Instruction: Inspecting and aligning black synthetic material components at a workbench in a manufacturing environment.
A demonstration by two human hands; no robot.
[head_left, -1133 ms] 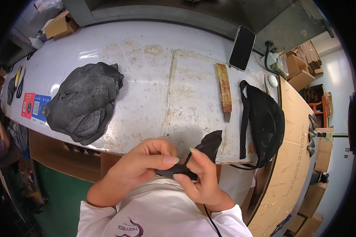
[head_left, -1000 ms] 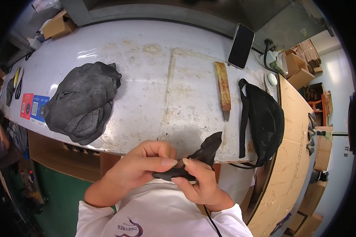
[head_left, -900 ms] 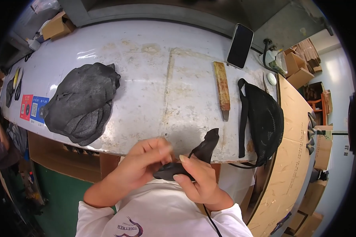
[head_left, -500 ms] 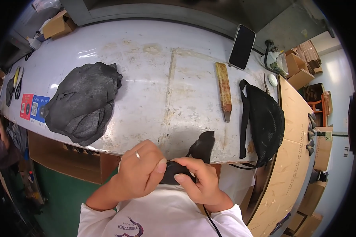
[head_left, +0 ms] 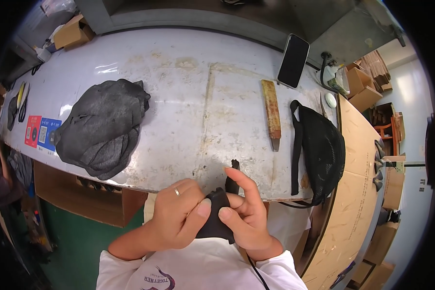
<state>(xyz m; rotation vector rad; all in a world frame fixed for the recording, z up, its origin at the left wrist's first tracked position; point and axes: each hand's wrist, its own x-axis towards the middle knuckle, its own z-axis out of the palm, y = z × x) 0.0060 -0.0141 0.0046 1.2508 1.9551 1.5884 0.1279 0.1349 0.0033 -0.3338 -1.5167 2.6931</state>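
I'm holding a small black fabric piece in both hands, close to my chest, just off the near edge of the worktable. My left hand is gripping it from the left, thumb pressed onto the top of the piece and the other fingers curled shut around it. My right hand is pinching it from the right, thumb on the fabric, index finger sticking up beside a narrow black end that is poking upward. So both hands are closed on the same piece.

My read on the step: folding or turning the piece between the thumbs, mid-manipulation, not yet laid down. The next move probably needs the thumbs to keep pressing together while the loose end gets worked in; I can't tell exactly how the fabric is folded, it's mostly hidden.

On the table: a dark grey cloth pile far left, a wooden stick right of centre, a black mesh bag at the right, and a phone lying far right.
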